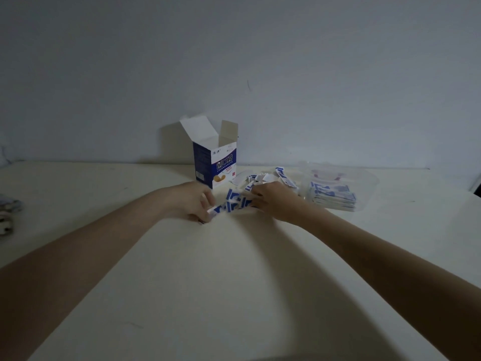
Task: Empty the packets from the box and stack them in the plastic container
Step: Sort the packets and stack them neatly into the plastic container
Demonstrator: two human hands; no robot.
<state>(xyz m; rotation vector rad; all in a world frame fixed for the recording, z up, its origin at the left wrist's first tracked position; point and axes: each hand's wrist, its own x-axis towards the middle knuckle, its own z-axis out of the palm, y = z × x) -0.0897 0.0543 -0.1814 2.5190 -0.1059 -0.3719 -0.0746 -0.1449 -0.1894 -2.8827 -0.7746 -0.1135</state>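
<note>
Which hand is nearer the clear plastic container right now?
Right. The right hand is just left of the clear plastic container, gathering packets; the left hand sits farther left, before the open box.

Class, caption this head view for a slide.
Both hands gather packets on the table, between the open box and the part-filled container.
</note>
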